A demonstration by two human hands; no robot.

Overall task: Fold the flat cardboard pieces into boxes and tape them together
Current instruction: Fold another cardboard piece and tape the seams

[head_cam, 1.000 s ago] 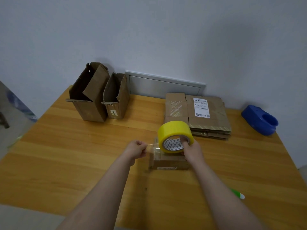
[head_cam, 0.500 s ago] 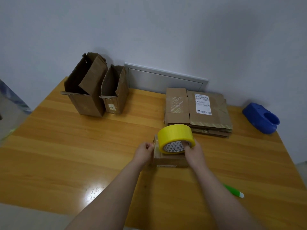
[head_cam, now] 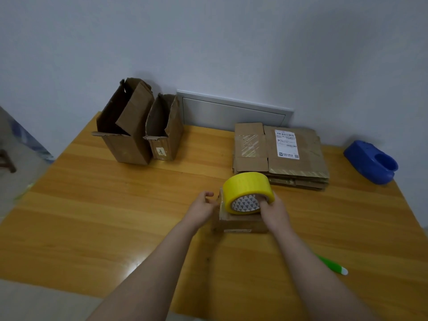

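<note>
A small folded cardboard box (head_cam: 243,225) sits on the wooden table (head_cam: 92,216) in front of me. On top of it my right hand (head_cam: 274,210) grips a yellow tape roll (head_cam: 247,186), with fingers hooked into the core. My left hand (head_cam: 202,206) is at the box's left edge with curled fingers, pinching the clear free end of the tape there. A stack of flat cardboard pieces (head_cam: 298,163) lies just behind the box, the top one bearing a white label.
Two upright open boxes stand at the back left, a taller one (head_cam: 125,137) and a smaller one (head_cam: 164,135). A blue tape dispenser (head_cam: 372,162) lies at the far right. A green pen-like tool (head_cam: 331,265) lies near my right forearm. A wall is close behind the table.
My left hand moved right from holding the tape stretched out, bringing the tape end to the box's left edge. The roll came down onto the box top.
</note>
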